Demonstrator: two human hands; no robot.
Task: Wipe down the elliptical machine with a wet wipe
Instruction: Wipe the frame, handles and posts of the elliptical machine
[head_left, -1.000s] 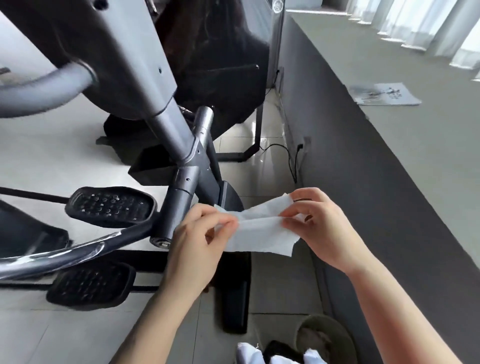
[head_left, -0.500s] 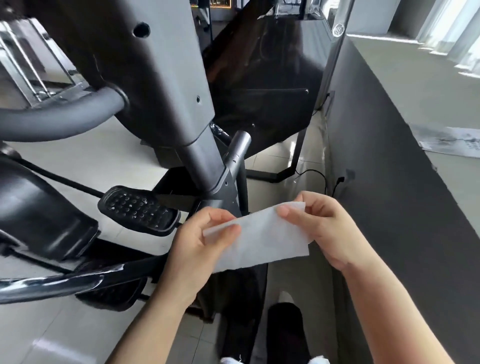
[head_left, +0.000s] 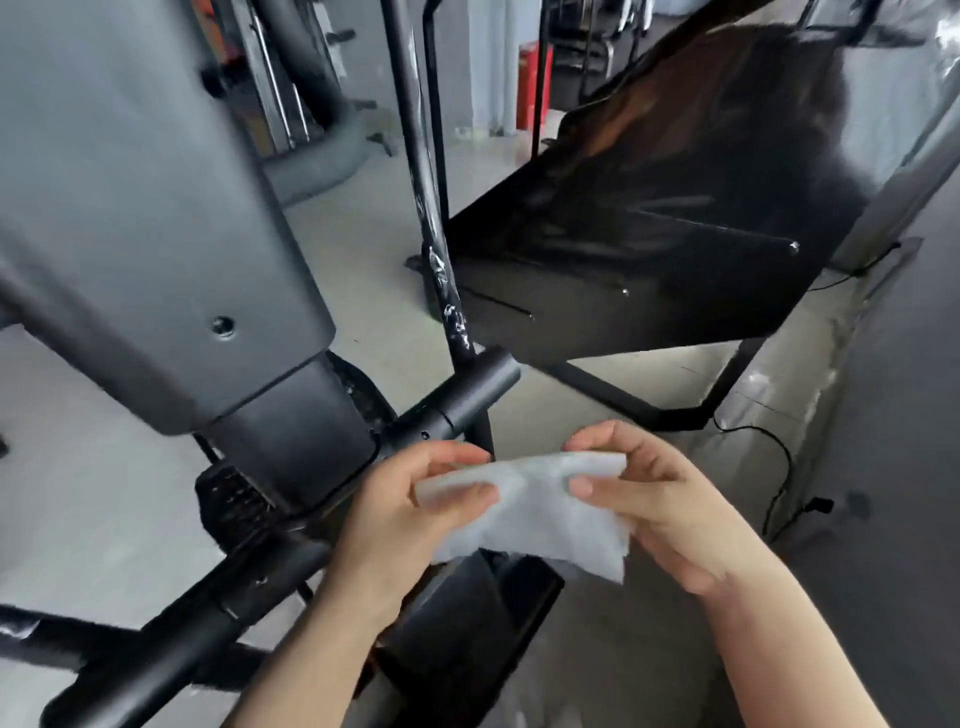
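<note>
You hold the wet wipe (head_left: 540, 512) stretched between both hands, in the air just in front of the elliptical machine (head_left: 156, 218) and not yet touching it. Your left hand (head_left: 410, 514) pinches the wipe's left edge between thumb and curled fingers; your right hand (head_left: 654, 504) pinches the upper right edge the same way, and the lower part of the sheet hangs loose below. It looks partly bunched in the middle, though the blur makes the folds hard to read.

By my reading, you are in the preparing step: spreading or refolding the wipe before any wiping starts. No part of the machine shows a wiped patch that I can make out.

The nearest surfaces are the grey column cover above your left hand and the dark tube (head_left: 467, 400) just beyond your fingers. The next move calls for gathering the wipe flat into one hand, then pressing it on one of those surfaces and stroking along it.
</note>
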